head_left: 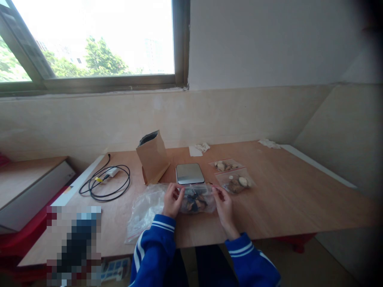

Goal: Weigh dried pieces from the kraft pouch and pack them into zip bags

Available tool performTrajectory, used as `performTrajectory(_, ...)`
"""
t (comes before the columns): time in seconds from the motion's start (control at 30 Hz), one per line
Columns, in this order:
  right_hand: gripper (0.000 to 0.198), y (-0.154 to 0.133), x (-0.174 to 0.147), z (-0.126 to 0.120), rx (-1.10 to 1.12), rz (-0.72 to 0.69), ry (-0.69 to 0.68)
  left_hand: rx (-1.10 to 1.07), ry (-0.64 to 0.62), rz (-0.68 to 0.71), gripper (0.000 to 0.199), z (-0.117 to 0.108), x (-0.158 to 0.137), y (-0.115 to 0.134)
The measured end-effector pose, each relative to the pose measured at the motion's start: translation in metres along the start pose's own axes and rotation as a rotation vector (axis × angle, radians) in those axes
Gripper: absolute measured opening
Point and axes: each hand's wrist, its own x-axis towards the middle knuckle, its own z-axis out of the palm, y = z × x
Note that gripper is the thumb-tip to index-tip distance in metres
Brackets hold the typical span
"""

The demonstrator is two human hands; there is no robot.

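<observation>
Between my hands lies a clear zip bag (pixel 196 203) with dark dried pieces in it, perhaps dried mushrooms. My left hand (pixel 173 199) pinches the top left corner of this bag, and my right hand (pixel 223 203) pinches the top right corner. Just behind the bag sits a flat kitchen scale (pixel 190 173) with a bare silver plate. Two more zip bags are to the right: the nearer zip bag (pixel 236 181) holds brownish and pale dried pieces, the farther zip bag (pixel 226 165) pale slices. A heap of clear plastic bags (pixel 145 211) is beside my left forearm.
A brown paper bag (pixel 154 157) stands open behind the heap. Coiled black cable (pixel 104 197) with a white adapter (pixel 111 172) lies on the table (pixel 284 195) at left. Crumpled tissue (pixel 203 147) and more tissue (pixel 269 143) lie at the back edge. A blurred-out patch (pixel 76 243) covers the front left.
</observation>
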Motion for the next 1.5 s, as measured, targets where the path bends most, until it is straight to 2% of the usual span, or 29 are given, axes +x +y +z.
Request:
performTrajectory(0.33, 0.037, -0.0030, -0.0022, -0.0013, -0.057, -0.074, 0.033, 0.021, 0.047, 0.044, 0.013, -0.0010, 0.0006, 0.0040)
performTrajectory(0.6, 0.043, 0.0003, -0.0022, 0.0000, -0.011, -0.006, 0.049, 0.032, 0.047, 0.020, 0.015, -0.0011, 0.0012, 0.0044)
performTrajectory(0.8, 0.046, 0.0003, -0.0021, -0.0003, 0.013, 0.009, 0.005, 0.045, 0.044, 0.001, 0.018, -0.0018, 0.0018, 0.0048)
performTrajectory(1.23, 0.044, -0.0004, -0.0052, 0.0007, -0.062, -0.050, 0.111, 0.041, 0.047, 0.011, 0.016, -0.0013, 0.0016, 0.0059)
performTrajectory(1.5, 0.042, -0.0060, -0.0063, 0.0026, -0.011, -0.014, 0.078, 0.012, -0.065, -0.012, 0.020, -0.0002, 0.0005, 0.0071)
